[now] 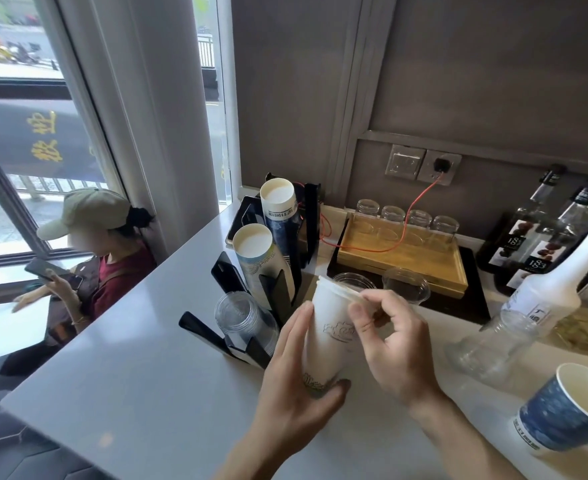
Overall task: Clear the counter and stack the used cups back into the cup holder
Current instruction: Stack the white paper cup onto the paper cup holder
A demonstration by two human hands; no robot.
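I hold a stack of white paper cups above the grey counter. My left hand wraps the stack's lower end. My right hand pinches the rim at the top. The black cup holder stands just left of the stack, with two slanted columns of paper cups and a column of clear plastic cups in it. A blue patterned paper cup stands at the right edge. Two clear plastic cups sit behind my right hand.
A wooden tray with several upturned glasses sits at the back, a red cable across it. Syrup bottles, a white bottle and an empty clear bottle stand at the right. A person in a cap sits beyond the counter's left edge.
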